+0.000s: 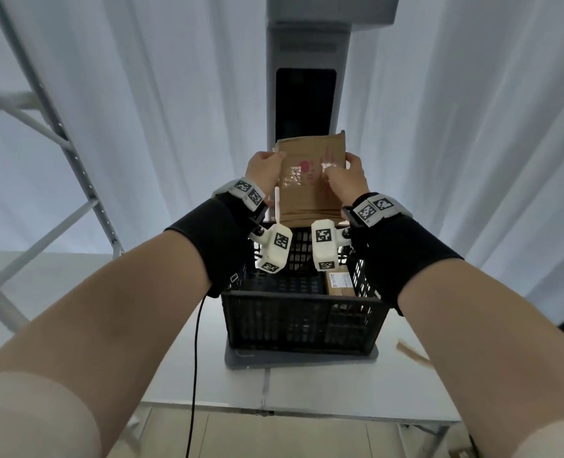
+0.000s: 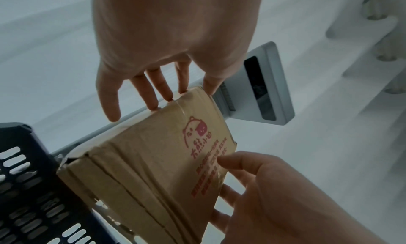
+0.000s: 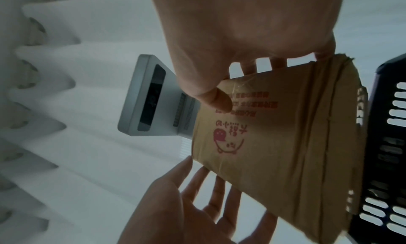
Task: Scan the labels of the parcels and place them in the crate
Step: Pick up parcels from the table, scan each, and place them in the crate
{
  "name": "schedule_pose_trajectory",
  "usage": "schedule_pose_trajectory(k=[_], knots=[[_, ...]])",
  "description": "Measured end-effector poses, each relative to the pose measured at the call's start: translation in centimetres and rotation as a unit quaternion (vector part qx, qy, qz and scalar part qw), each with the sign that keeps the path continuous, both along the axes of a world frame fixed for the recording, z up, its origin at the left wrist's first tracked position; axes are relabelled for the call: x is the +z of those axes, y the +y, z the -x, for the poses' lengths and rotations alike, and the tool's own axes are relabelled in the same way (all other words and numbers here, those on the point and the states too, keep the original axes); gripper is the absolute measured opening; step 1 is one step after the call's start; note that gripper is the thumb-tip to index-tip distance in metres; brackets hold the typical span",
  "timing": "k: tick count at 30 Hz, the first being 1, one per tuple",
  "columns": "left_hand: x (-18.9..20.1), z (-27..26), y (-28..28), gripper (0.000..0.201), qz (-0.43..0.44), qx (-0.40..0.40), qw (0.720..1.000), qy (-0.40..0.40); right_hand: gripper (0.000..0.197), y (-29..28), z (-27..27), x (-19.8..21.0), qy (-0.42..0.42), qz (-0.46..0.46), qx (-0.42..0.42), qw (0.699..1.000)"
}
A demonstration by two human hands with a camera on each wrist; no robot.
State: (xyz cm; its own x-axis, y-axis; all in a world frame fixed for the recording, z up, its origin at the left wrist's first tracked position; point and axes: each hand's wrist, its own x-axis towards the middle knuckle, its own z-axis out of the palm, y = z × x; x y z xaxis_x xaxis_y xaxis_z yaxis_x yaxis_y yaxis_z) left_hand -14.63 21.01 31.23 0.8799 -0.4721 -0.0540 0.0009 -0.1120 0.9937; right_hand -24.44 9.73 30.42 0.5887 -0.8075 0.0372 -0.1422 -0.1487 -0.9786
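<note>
Parcel of creased brown cardboard (image 1: 308, 196), upright above black slatted plastic crate (image 1: 303, 296), pinched at one edge by right hand (image 1: 346, 181), steadied by straight-fingered left hand (image 1: 262, 171). Looks light, bendy, tape-slick; grips best at side edges.

Black wrist sleeves (image 1: 208, 239), white tagged bands (image 1: 246, 193), camera blocks (image 1: 275, 249), cable (image 1: 194, 358)

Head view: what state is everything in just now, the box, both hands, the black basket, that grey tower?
cardboard parcel, taped shut, creased, held upright before the scanner, over the crate's far rim.
right hand, pinches the parcel's edge, thumb on the front.
left hand, straight fingers touch the opposite edge.
crate, open-topped, holding a labelled parcel at its right side.
scanner, upright, window dark.
</note>
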Motion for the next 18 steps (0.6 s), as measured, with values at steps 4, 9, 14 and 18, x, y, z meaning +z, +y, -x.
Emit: schedule_pose_trajectory(k=[4,9,14,18], knots=[[3.2,1.2,0.6,0.029,0.031,-0.016,0.999,-0.02,0.057,0.2,1.8,2.6,-0.035,-0.014,-0.002,0.999],[6.7,2.8,2.5,0.018,0.063,-0.035,0.997,-0.021,0.051,1.4,3.1,6.7,-0.093,-0.006,-0.016,0.995],[9.4,2.9,4.6,0.02,0.09,-0.049,0.994,-0.023,0.051,2.5,3.2,9.5,-0.129,0.014,-0.026,0.991],[11.0,2.6,5.7,0.026,0.101,-0.073,0.992,-0.02,0.052,3.5,3.3,10.8,-0.142,0.026,-0.033,0.989]])
